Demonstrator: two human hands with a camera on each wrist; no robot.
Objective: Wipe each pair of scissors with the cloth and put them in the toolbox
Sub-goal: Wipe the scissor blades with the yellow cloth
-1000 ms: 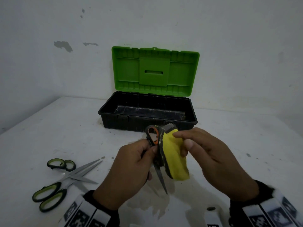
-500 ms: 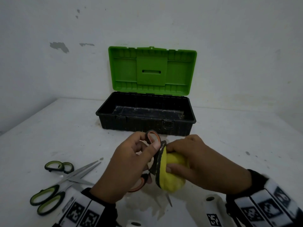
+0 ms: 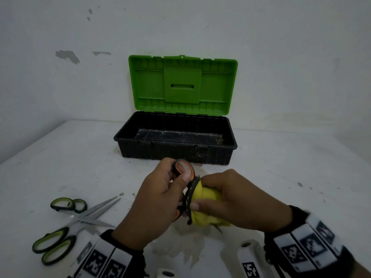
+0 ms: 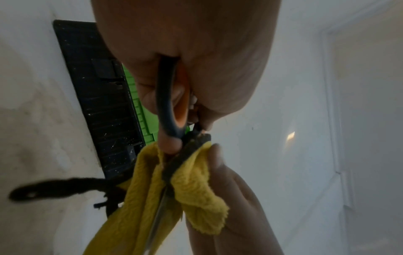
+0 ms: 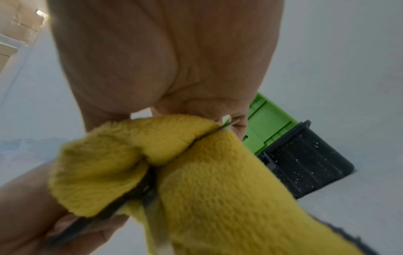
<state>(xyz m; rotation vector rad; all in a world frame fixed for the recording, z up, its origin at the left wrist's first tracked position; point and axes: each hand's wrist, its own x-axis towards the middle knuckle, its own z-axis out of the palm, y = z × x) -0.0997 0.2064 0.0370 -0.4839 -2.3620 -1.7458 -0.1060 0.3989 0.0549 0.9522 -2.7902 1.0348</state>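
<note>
Orange-handled scissors (image 3: 183, 172) sit mid-air btwn our two hands, above the table and just in front of the toolbox (image 3: 176, 152). Blades point down and toward us; only the tip (image 3: 218, 229) shows below the cloth. We judge blades closed, so the wipe can run along them w/o catching the edge.

Left hand (image 3: 154, 205) curls round the handles, thumb through the upper loop. Reads as the anchor grip: keeps the tool from twisting while the other hand rubs.

Right hand (image 3: 234, 199) is clenched on the yellow cloth (image 3: 206, 205), which is folded over the blades from both sides; fingertips (image 4: 216, 151) press the fabric against the metal near the pivot. The wrap keeps skin off the edge, we think. Dark trim of the cloth runs alongside the blades.

Step in hand, by our read: wiping pair no. 1; nothing in the toolbox yet.

Two green-handled pairs (image 3: 66, 227) lie crossed on the table to our left, well apart from the hands, untouched.

Toolbox: black tub, green lid (image 3: 182, 85) stood upright against the wall, so the drop-in is unobstructed.

Table (image 3: 291, 177): white, scuffed, dark specks, a stain under the hands. Wall (image 3: 66, 56) behind is white w/ chipped paint patches. Light dim.
</note>
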